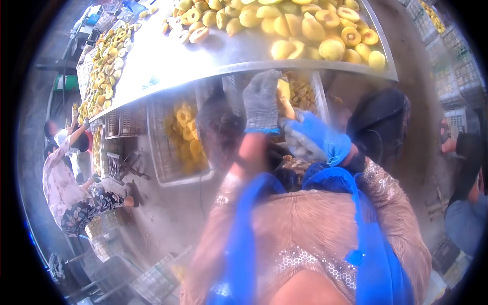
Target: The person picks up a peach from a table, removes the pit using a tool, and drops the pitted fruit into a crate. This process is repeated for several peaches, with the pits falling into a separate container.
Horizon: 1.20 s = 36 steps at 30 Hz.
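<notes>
My left hand (262, 99), in a grey knitted glove, is closed on a yellow fruit half that looks like a peach (283, 90), just below the metal table's front edge. My right hand (309, 136), in a blue and grey glove, is closed right beside it. A tan, narrow piece (287, 110) shows between the two hands; I cannot make out whether it is part of the fruit or a tool. Beneath the hands stands a crate (319, 96) with cut fruit pieces in it.
The metal table (223, 65) carries a heap of yellow fruit halves (312, 28), and more lie at its left end (104, 71). A white crate of fruit (178, 179) stands on the floor at left. Another person (66, 178) works at the far left; someone sits at right (465, 218).
</notes>
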{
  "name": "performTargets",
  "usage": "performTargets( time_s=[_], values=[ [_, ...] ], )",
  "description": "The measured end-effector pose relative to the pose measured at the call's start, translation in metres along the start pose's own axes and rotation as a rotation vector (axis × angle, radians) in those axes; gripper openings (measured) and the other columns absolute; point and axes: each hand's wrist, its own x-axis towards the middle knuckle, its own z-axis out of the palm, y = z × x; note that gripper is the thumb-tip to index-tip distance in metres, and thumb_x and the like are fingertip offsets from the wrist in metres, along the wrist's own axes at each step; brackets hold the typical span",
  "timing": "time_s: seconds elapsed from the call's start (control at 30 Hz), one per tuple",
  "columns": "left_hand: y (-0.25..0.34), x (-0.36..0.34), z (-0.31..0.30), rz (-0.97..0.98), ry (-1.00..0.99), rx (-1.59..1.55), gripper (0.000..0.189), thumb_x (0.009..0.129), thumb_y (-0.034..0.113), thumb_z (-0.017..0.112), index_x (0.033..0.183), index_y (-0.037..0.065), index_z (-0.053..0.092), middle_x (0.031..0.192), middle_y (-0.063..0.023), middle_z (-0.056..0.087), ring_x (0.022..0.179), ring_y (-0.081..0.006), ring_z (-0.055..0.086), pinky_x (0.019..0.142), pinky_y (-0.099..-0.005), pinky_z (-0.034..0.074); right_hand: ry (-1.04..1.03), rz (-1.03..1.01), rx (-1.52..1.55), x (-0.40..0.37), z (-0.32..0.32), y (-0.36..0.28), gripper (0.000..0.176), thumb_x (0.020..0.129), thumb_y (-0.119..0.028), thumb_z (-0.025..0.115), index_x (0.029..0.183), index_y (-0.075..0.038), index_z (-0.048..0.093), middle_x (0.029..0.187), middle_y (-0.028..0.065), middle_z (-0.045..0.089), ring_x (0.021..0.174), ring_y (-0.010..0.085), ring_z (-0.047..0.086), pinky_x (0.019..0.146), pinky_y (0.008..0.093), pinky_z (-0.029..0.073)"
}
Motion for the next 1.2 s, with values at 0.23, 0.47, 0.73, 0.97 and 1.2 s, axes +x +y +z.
performTargets(
  time_s=[0.23,0.47,0.73,0.97,1.2],
  values=[
    [-0.008,0.018,-0.012,0.538,-0.249,0.614,0.011,0.076,0.008,0.057,0.082,0.007,0.066,0.078,-0.008,0.065,0.074,-0.0217,0.062,0.066,-0.0331,0.05,0.064,-0.184,-0.278,-0.016,0.017,-0.008,0.015,0.092,-0.023,0.053,0.088,-0.012,0.044,0.06,-0.0032,0.041,0.043,0.0048,0.036,0.036,0.0182,0.026],
    [-0.037,0.008,0.009,0.555,0.008,0.573,0.017,0.078,0.014,0.058,0.09,0.004,0.066,0.085,-0.0136,0.064,0.081,-0.0259,0.061,0.076,-0.0349,0.048,0.35,-0.134,-0.222,-0.018,0.026,0.004,0.016,0.091,-0.025,0.053,0.091,-0.009,0.05,0.057,-0.0028,0.037,0.041,0.0046,0.033,0.035,0.0187,0.023],
    [-0.005,0.004,-0.01,0.062,-0.255,-0.097,0.018,0.083,0.016,0.059,0.09,0.001,0.066,0.08,-0.0119,0.064,0.073,-0.0181,0.058,0.07,-0.0301,0.048,0.25,-0.054,-0.222,-0.013,0.03,0.007,0.014,0.091,-0.026,0.051,0.088,-0.013,0.047,0.053,-0.0052,0.035,0.037,0.0043,0.029,0.031,0.0187,0.02],
    [-0.007,0.01,-0.019,0.346,-0.397,-0.028,0.021,0.076,0.01,0.061,0.097,0.006,0.063,0.089,-0.0097,0.062,0.08,-0.0243,0.061,0.071,-0.0311,0.05,0.215,-0.149,-0.213,-0.012,0.008,0.015,0.013,0.094,-0.022,0.047,0.086,-0.012,0.043,0.056,-0.0038,0.031,0.04,0.0031,0.024,0.032,0.0169,0.018],
    [-0.01,0.002,-0.02,0.798,-0.305,0.378,0.017,0.076,0.011,0.062,0.092,0.005,0.063,0.084,-0.0067,0.064,0.072,-0.016,0.062,0.065,-0.0276,0.05,0.276,-0.287,-0.699,-0.021,0.027,0.023,0.013,0.094,-0.023,0.048,0.094,-0.011,0.044,0.057,-0.0036,0.034,0.04,0.004,0.028,0.033,0.0184,0.021]
  ],
)
